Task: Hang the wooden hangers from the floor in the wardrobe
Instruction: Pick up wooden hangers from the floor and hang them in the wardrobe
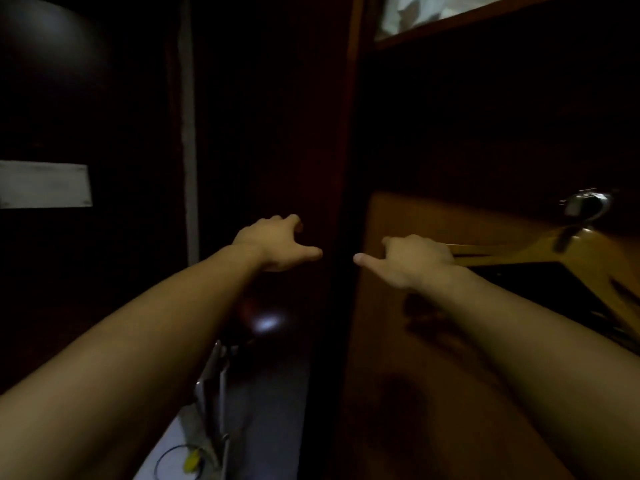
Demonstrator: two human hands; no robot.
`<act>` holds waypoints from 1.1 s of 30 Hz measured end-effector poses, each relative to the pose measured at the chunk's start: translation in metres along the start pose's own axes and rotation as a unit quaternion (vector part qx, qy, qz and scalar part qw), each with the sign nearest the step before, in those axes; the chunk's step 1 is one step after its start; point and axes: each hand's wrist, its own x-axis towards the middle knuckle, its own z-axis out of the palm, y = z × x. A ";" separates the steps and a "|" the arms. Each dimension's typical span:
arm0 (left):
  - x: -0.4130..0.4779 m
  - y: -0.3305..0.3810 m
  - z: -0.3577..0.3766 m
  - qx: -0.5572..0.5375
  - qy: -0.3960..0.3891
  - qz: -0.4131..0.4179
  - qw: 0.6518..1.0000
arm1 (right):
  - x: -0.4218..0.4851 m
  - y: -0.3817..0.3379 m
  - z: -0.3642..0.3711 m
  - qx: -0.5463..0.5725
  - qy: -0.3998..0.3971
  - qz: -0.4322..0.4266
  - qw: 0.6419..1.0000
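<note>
The scene is very dark. My right hand [415,259] is stretched forward with its fingers curled over the left end of a light wooden hanger [540,249]. The thumb sticks out to the left. The hanger's metal hook [585,206] stands up at the right. My left hand [277,245] reaches toward the dark wardrobe panel [270,133], fingers bent and thumb pointing right. Darkness hides whatever is under those fingers. The two thumbs are a short gap apart.
A brown wooden panel [398,341] fills the lower right under my right arm. A shelf edge [485,19] with something white above it crosses the top right. Low on the floor lie a looped cable with a yellow piece [192,459] and thin pale rods [216,375].
</note>
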 end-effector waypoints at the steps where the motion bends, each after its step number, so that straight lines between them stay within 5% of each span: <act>1: -0.009 -0.008 -0.007 0.004 0.004 -0.015 1.000 | 0.000 -0.011 -0.002 0.012 0.002 -0.012 1.000; 18: -0.183 -0.167 -0.108 0.087 0.051 -0.251 0.963 | -0.042 -0.230 -0.034 0.151 0.041 -0.235 0.959; 33: -0.261 -0.352 -0.160 0.078 0.047 -0.310 0.946 | -0.062 -0.436 -0.071 0.182 0.011 -0.295 0.938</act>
